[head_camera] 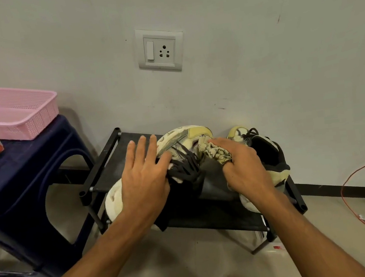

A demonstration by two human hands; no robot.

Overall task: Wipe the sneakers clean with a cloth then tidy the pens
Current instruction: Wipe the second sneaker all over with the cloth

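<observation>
Right hand clutching cloth against sneaker, left hand flat on same sneaker

I log one head-worn view, facing forward and down, close over the black metal-framed shoe rack. White plastic wall socket at 12 o'clock, pink perforated plastic basket at 10.

A pink perforated plastic basket sits on a dark blue plastic stool; a thin orange cable trails across the floor.
</observation>
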